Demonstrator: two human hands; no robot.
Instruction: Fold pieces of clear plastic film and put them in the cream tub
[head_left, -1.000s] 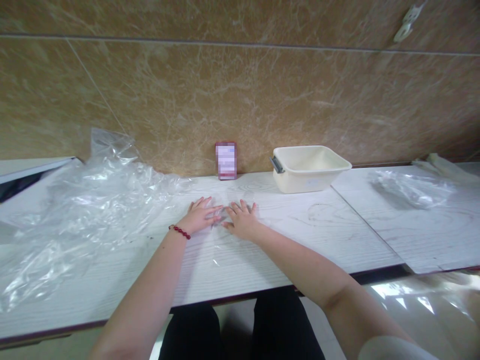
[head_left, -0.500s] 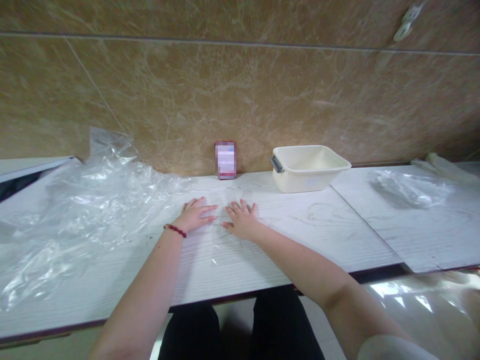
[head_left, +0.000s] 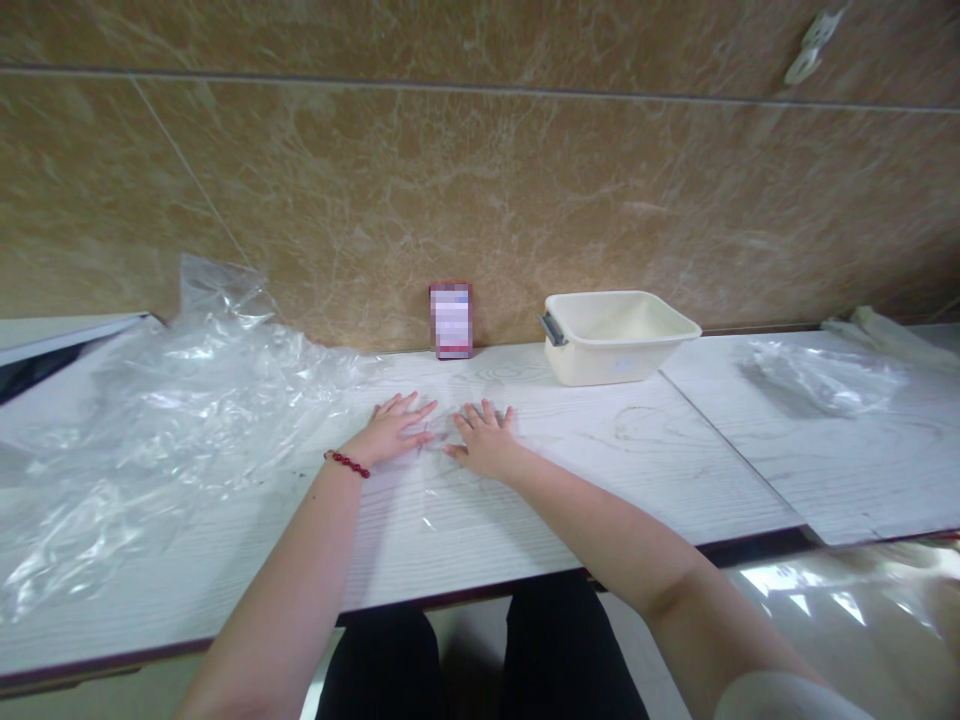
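My left hand (head_left: 391,430), with a red bead bracelet at the wrist, lies flat on the white table (head_left: 570,480) with its fingers spread. My right hand (head_left: 485,440) lies flat beside it, fingers stretched out too. Both palms press on a thin clear plastic sheet (head_left: 439,490) that is hard to make out against the table. A small gap separates the two hands.
A large heap of crumpled clear plastic (head_left: 150,420) covers the table's left part. A small red box (head_left: 451,320) stands against the marble wall. To its right sits a cream plastic tub (head_left: 619,335). Another clear bag (head_left: 821,375) lies at the far right.
My left hand has slid a little to the left, away from my right hand, and stays flat. The right hand has barely moved.
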